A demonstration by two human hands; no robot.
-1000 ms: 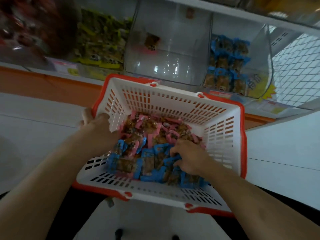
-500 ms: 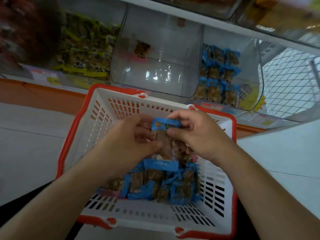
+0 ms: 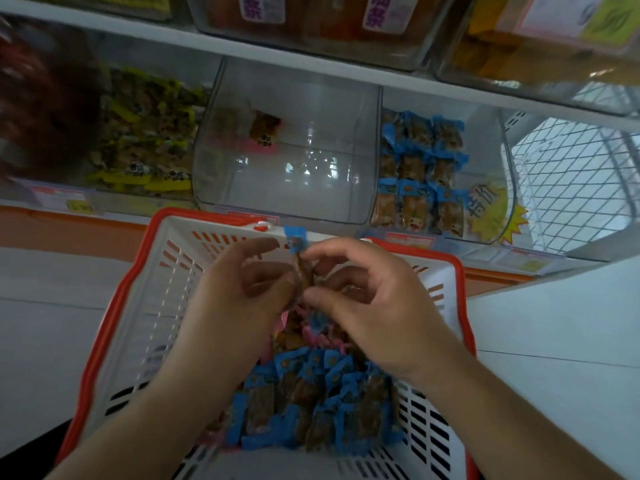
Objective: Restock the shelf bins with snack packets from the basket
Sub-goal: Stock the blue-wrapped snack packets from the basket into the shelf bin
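While both hands work above the basket's far rim, a blue-ended snack packet (image 3: 298, 261) is held upright between them, its blue crimped top just clear of the rim. Left hand (image 3: 249, 292): fingers curled, thumb and fingertips pinching the packet's brown mid-section from the left. Right hand (image 3: 374, 303): fingers curled, thumb and forefinger pinching the same packet from the right.

Basket (image 3: 145, 306): white plastic w/ slotted walls, rectangular, red-orange rim; it sits directly below the shelf front. Inside, toward the near wall, lies a heap of blue-ended packets (image 3: 311, 407), glossy film w/ brown contents; pink-ended packets (image 3: 318, 332) lie behind them toward the basket's middle, partly hidden by the hands.

Shelf bins, clear rigid plastic w/ curved fronts, stand side by side on the white shelf (image 3: 311, 69):
- Right bin (image 3: 491, 161): blue-ended packets stacked in upright rows at its left side; yellow starburst tag on the front.
- Centre bin (image 3: 287, 188): one pink-ended packet (image 3: 265, 133) at the back left.
- Left bin (image 3: 145, 133): yellow-green packets, loose pile, image blurred.

Upper-shelf tubs (image 3: 311, 26) hold orange-brown goods w/ purple-print labels. White wire mesh panel (image 3: 571, 174) stands at the shelf's right end. Floor: pale tiles.
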